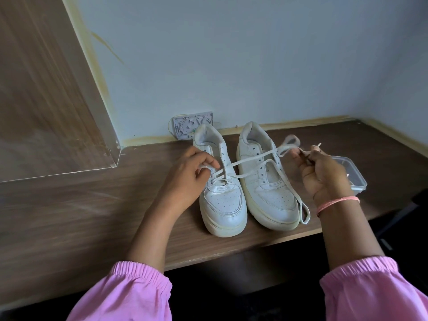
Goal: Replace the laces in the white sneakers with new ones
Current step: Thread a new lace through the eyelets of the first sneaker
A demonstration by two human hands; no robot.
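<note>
Two white sneakers stand side by side on a brown wooden table (92, 205), toes toward me. The left sneaker (221, 200) has a white lace (250, 159) threaded through its lower eyelets. My left hand (192, 172) rests on that shoe's eyelet area, its fingers pinching the lace there. The lace runs right across the right sneaker (266, 181), whose eyelets show no lace. My right hand (322, 172) holds the lace's far end up beside the right shoe, the tip sticking out above my fingers. A loop of lace (304, 212) hangs down past the right shoe's toe.
A clear plastic box (354, 174) sits behind my right hand near the table's right side. A small patterned white box (192, 126) leans against the pale blue wall behind the left shoe. A wooden panel rises at the left. The table's front edge runs just below the shoes.
</note>
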